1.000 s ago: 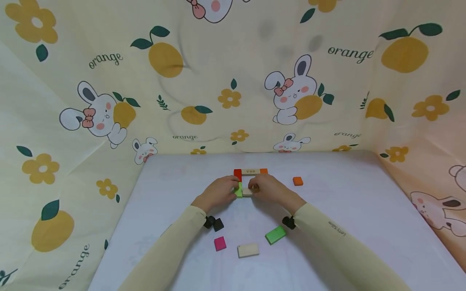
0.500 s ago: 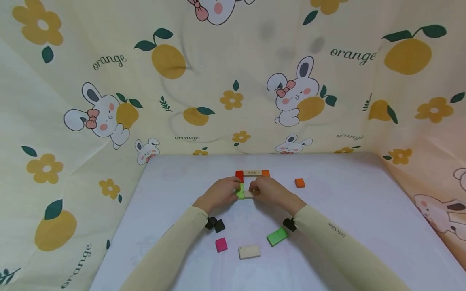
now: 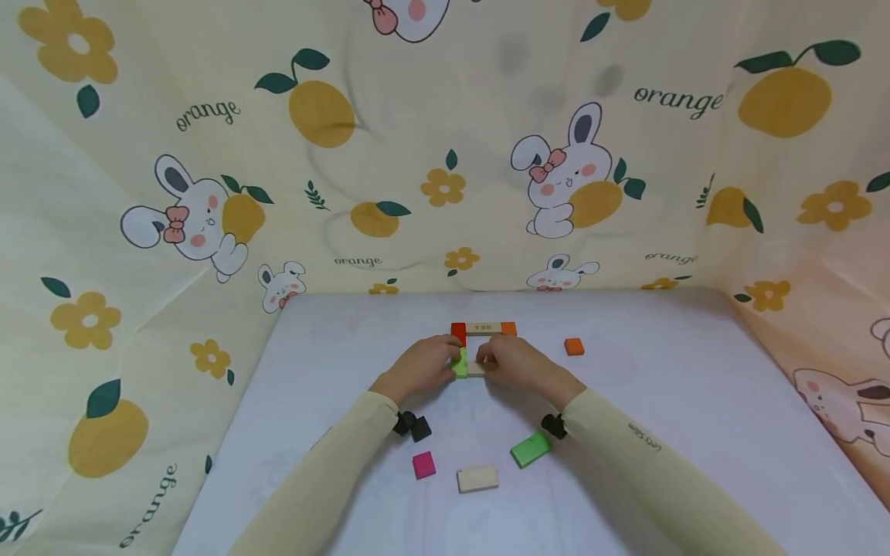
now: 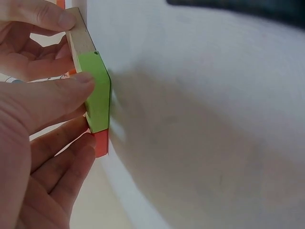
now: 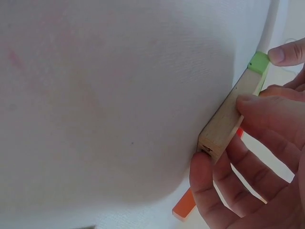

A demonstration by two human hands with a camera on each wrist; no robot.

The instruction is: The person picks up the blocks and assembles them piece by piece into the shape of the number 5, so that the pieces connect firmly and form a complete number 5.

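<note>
Right wrist | wood blk [image 5: 225, 114] | pale, rect. | dk mark @ end

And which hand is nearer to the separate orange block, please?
Right. The right hand is left of the separate orange block; the left hand is farther left.

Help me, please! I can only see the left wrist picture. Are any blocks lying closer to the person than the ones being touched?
Observer: Yes, in the head view a pink block, a pale block and a bright green block lie there.
Operator: What's on the far end of the wooden piece, the one next to the green piece?
Observer: The right wrist view shows a dark mark on that end.
Operator: And what's farthest away?
Observer: In the head view, a printed wooden block lies between a red block and an orange block.
</note>
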